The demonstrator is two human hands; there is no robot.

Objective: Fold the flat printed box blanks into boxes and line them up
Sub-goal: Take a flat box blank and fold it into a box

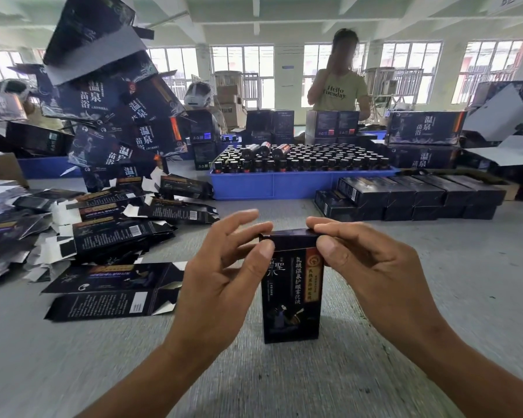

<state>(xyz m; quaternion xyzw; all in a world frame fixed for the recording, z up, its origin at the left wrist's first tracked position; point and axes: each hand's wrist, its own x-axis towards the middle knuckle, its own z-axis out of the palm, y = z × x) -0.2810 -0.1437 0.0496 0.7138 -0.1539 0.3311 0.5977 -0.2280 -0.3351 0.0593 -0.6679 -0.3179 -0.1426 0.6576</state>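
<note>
A dark printed box [290,300] stands upright on the grey table [284,381], right in front of me. My left hand [224,276] pinches its top left corner between thumb and forefinger. My right hand [360,263] pinches the top right corner the same way, over the closed top flap. Flat box blanks [109,291] lie scattered on the table to the left. Folded boxes [414,197] lie lined up in two layers at the back right.
A blue tray [284,184] full of small dark bottles sits behind the box. A leaning pile of larger dark cartons [115,110] rises at the left. More cartons stand at the right. A person [338,82] stands beyond the tray; other people sit at the far left.
</note>
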